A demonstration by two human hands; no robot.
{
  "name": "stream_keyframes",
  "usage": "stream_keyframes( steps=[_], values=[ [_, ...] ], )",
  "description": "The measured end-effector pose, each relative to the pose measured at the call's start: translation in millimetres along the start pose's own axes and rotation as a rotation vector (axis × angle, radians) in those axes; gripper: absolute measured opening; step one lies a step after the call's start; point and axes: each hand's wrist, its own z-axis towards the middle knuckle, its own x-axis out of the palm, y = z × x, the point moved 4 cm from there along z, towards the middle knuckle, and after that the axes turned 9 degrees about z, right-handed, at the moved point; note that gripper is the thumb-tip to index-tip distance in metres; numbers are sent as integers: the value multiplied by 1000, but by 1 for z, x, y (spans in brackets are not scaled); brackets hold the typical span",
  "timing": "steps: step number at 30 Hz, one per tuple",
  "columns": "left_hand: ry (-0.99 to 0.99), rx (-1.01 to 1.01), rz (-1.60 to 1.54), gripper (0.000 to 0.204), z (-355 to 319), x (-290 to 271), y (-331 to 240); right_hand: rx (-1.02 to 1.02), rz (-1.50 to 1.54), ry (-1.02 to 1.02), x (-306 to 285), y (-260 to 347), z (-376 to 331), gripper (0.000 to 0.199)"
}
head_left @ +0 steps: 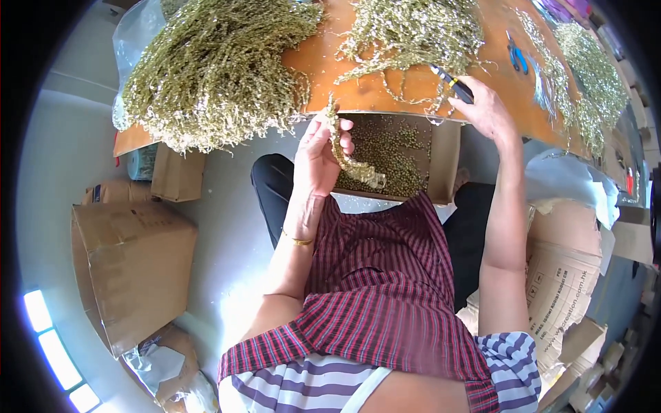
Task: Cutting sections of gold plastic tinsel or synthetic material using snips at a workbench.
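Sprig pinched upright in left hand, tip toward table; right hand grips cutter.

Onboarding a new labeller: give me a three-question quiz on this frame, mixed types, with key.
1. True or false: the left hand holds a green sprig below the table edge.
2. What does the right hand grip?
A. blue scissors
B. a dark-handled tool with a yellow band
C. a cardboard flap
3. Fill in: the open cardboard box under the table edge, above the person's lap, holds small green ____.

Key:
1. True; the sprig hangs from the fingers over the box.
2. B; the dark-handled tool sticks out of the fist, while the blue scissors lie apart on the table.
3. Bits, loose trimmings.
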Motion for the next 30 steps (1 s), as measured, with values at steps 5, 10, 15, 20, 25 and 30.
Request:
stream_keyframes(
  steps=[5, 10, 15, 20, 25, 30],
  values=[
    [-50, -43, 196, 14, 1, 13, 21, -58, 442, -135, 18, 9, -49, 41],
    [-12, -51, 282, 17, -6, 25, 34, -56, 1205, -7, 77, 36, -82, 37],
    [-10, -128, 221, 18, -15, 27, 47, -7, 988, -78, 99, 36, -98, 35],
    [-19, -300, 204, 26, -25, 19, 54, -179, 651, -174, 97, 30, -117, 42],
    [21, -381, 200, 25, -26, 15, 65, -222, 518, -127, 101, 23, -125, 42],
    [68, -448, 317, 24, -25, 7, 64, -242, 482, -72, 99, 20, -124, 40]
  ],
)
